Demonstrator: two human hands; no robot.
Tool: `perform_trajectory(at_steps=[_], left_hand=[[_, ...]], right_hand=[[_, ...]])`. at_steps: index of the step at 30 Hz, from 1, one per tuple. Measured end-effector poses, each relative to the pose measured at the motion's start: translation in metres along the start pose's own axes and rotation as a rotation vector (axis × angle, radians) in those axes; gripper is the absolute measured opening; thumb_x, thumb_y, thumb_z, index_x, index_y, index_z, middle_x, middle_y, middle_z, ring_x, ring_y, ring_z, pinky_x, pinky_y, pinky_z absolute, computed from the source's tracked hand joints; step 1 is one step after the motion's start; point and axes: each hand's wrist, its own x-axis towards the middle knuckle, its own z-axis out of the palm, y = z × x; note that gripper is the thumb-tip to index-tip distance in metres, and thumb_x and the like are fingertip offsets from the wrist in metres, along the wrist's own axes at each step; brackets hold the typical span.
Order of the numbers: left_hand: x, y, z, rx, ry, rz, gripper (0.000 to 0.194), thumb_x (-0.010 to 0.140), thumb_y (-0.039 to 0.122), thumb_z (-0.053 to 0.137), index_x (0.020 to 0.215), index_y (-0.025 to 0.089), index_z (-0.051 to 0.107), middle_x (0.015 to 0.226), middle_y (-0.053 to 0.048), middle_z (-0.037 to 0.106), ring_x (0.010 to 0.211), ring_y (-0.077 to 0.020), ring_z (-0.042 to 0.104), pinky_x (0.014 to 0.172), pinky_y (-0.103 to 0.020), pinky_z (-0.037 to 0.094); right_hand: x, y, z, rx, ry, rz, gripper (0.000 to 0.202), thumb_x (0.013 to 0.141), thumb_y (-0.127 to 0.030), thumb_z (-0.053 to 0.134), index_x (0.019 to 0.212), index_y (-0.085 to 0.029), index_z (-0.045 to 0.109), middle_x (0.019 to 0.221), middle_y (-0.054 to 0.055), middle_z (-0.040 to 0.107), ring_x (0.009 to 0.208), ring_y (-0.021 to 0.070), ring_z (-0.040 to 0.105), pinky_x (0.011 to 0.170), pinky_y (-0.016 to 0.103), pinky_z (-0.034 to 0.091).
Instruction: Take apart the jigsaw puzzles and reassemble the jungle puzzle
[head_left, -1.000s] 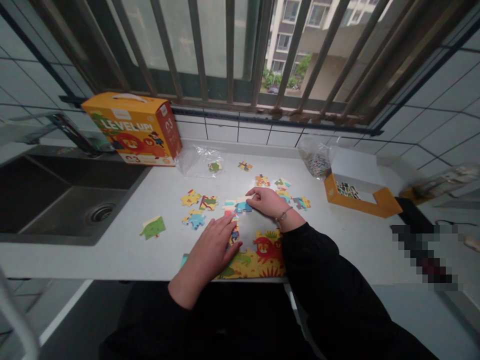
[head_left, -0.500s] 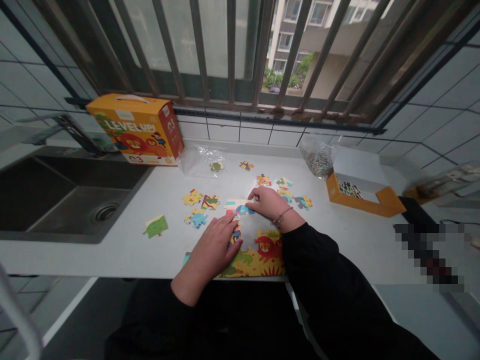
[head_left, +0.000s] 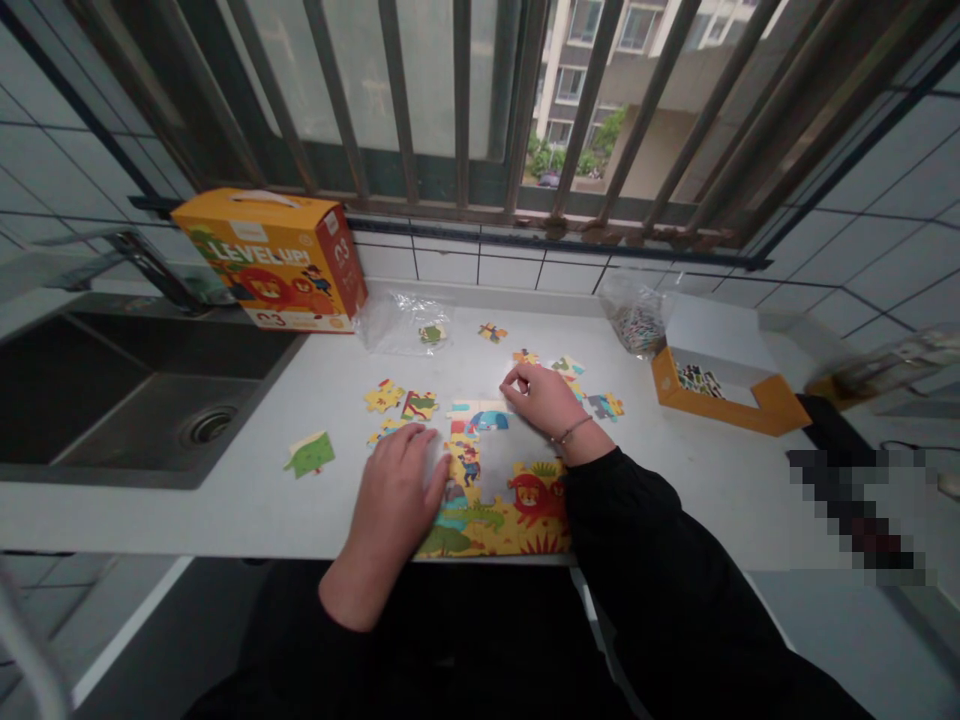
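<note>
A partly assembled jigsaw puzzle lies at the counter's front edge, with lions, a crocodile and a small figure on it and a bare gap in its middle. My left hand rests at its left side, thumb and fingers apart, holding nothing. Over the puzzle's upper right corner is my right hand, fingers curled and thumb near the index fingertip; no piece shows between them. Just left of those fingertips lies a blue puzzle piece, joined in the top row. Loose pieces behind the right hand are partly hidden.
Several loose pieces lie around, among them a green piece and a grey-blue piece. An orange box and a clear plastic bag stand behind. To the right are a filled bag and an open box; a sink lies left.
My left hand has drawn back left off the puzzle, uncovering the small figure. My right fingertips have come off the blue piece and shifted slightly right, with the piece left in the top row.
</note>
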Motion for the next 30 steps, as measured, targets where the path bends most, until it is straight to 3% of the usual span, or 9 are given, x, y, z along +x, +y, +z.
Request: perform_trajectory(at_steps=[3, 6, 10, 13, 17, 20, 24, 27, 30], left_hand=[[0.003, -0.025, -0.013, 0.114, 0.034, -0.110, 0.046, 0.103, 0.041, 0.062, 0.139, 0.014, 0.064, 0.141, -0.026, 0.068, 0.132, -0.0450, 0.063, 0.116, -0.066, 0.049], [0.007, -0.053, -0.017, 0.180, -0.030, -0.140, 0.044, 0.097, 0.039, 0.067, 0.135, 0.017, 0.067, 0.130, -0.023, 0.074, 0.119, -0.0443, 0.069, 0.109, -0.065, 0.052], [0.015, -0.080, -0.021, 0.194, -0.097, -0.239, 0.048, 0.088, 0.046, 0.076, 0.128, 0.020, 0.071, 0.114, -0.018, 0.077, 0.106, -0.0408, 0.073, 0.097, -0.055, 0.058], [0.022, -0.084, -0.032, 0.097, -0.116, -0.299, 0.053, 0.076, 0.049, 0.085, 0.120, 0.021, 0.074, 0.104, -0.014, 0.078, 0.093, -0.0352, 0.074, 0.080, -0.043, 0.058], [0.027, -0.070, -0.049, -0.074, -0.147, -0.469, 0.034, 0.086, 0.056, 0.074, 0.094, 0.023, 0.074, 0.079, -0.005, 0.073, 0.068, -0.0255, 0.067, 0.060, -0.033, 0.044], [0.028, -0.048, -0.050, -0.260, -0.063, -0.649, 0.038, 0.086, 0.061, 0.073, 0.085, 0.024, 0.066, 0.066, 0.000, 0.065, 0.059, -0.0198, 0.059, 0.054, -0.029, 0.037], [0.026, -0.012, -0.028, -0.741, -0.087, -0.756, 0.049, 0.078, 0.068, 0.082, 0.092, 0.025, 0.061, 0.065, 0.002, 0.067, 0.055, -0.0177, 0.060, 0.051, -0.026, 0.038], [0.024, 0.015, -0.006, -1.120, -0.143, -0.760, 0.058, 0.071, 0.065, 0.092, 0.096, 0.025, 0.058, 0.081, -0.002, 0.076, 0.074, -0.0231, 0.076, 0.062, -0.029, 0.054], [0.022, 0.035, 0.009, -1.184, -0.173, -0.736, 0.058, 0.076, 0.064, 0.091, 0.094, 0.025, 0.052, 0.085, -0.004, 0.079, 0.078, -0.0243, 0.079, 0.064, -0.030, 0.056]], right_hand=[[0.001, 0.005, -0.009, -0.012, 0.079, 0.051, 0.012, 0.099, -0.029, 0.072, 0.091, -0.021, 0.075, 0.073, -0.001, 0.060, 0.073, 0.0181, 0.056, 0.069, 0.030, 0.035], [0.001, 0.008, -0.013, -0.011, 0.103, 0.079, 0.012, 0.099, -0.031, 0.071, 0.093, -0.020, 0.075, 0.076, 0.000, 0.063, 0.073, 0.0188, 0.057, 0.070, 0.031, 0.036], [0.000, 0.009, -0.013, 0.003, 0.097, 0.057, 0.011, 0.098, -0.030, 0.072, 0.092, -0.021, 0.075, 0.077, 0.000, 0.064, 0.074, 0.0191, 0.058, 0.071, 0.031, 0.038], [-0.001, 0.007, -0.013, 0.034, 0.085, 0.006, 0.009, 0.097, -0.026, 0.071, 0.091, -0.021, 0.075, 0.079, 0.000, 0.065, 0.075, 0.0184, 0.058, 0.073, 0.031, 0.040], [-0.005, -0.003, -0.012, 0.160, 0.015, -0.013, 0.010, 0.098, -0.027, 0.071, 0.096, -0.020, 0.078, 0.083, 0.001, 0.069, 0.074, 0.0161, 0.057, 0.075, 0.030, 0.044], [-0.010, -0.016, -0.012, 0.298, -0.119, -0.020, 0.014, 0.098, -0.032, 0.072, 0.104, -0.020, 0.079, 0.086, 0.001, 0.072, 0.072, 0.0146, 0.058, 0.073, 0.029, 0.046], [-0.019, -0.035, -0.008, 0.465, -0.338, -0.066, 0.030, 0.097, -0.043, 0.075, 0.117, -0.020, 0.078, 0.091, 0.001, 0.076, 0.077, 0.0148, 0.064, 0.076, 0.028, 0.050], [-0.023, -0.043, 0.001, 0.573, -0.441, -0.090, 0.035, 0.094, -0.049, 0.078, 0.115, -0.020, 0.077, 0.086, 0.000, 0.073, 0.075, 0.0144, 0.062, 0.073, 0.027, 0.049], [-0.023, -0.043, 0.009, 0.741, -0.530, -0.054, 0.040, 0.088, -0.056, 0.082, 0.100, -0.020, 0.072, 0.077, -0.002, 0.068, 0.067, 0.0134, 0.057, 0.065, 0.026, 0.046]])
